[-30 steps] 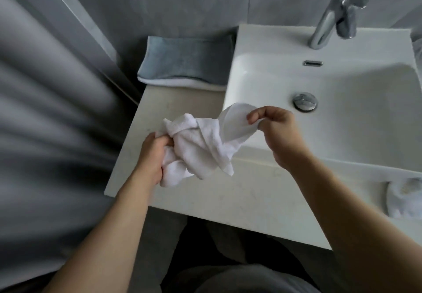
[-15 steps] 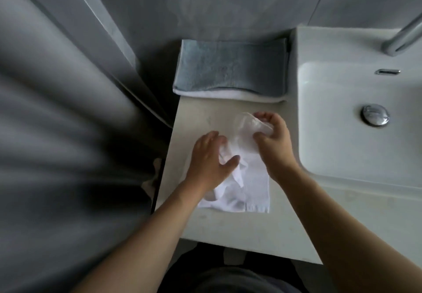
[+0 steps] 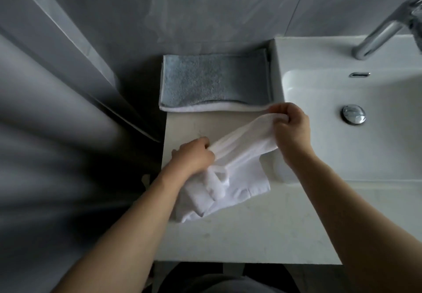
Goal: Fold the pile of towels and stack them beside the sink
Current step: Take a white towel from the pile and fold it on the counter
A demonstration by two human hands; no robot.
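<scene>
Down at the near edge, two bare forearms reaching in over the pale speckled stone desk [image 3: 239,242]. On that desk, left of the basin, a crumpled white cotton towel [image 3: 230,178], lower half bunched and lying on the surface, upper part pulled up into a taut diagonal band. Left hand [image 3: 194,155] at the lower end of the band, fingers curled tight round the cloth, grip clenched on the towel. Right hand [image 3: 291,123] higher and farther back, fingers and thumb pinching the upper corner, grip likewise grasping the towel, close to the basin's left wall. Between the two hands, cloth stretched and lifted off the desk.

Farther back, flat against the wall, a folded grey-blue terry towel [image 3: 214,80] lying on top of a folded white towel [image 3: 205,108], only the white front edge showing beneath. Stack touching or just beside the left side of the white ceramic rectangular sink [image 3: 319,55]. In the basin, a round chrome drain plug [image 3: 353,114]; at the far right, a chrome tap [image 3: 383,34] angling up out of view. Behind everything, grey tiled wall [image 3: 205,7].
</scene>
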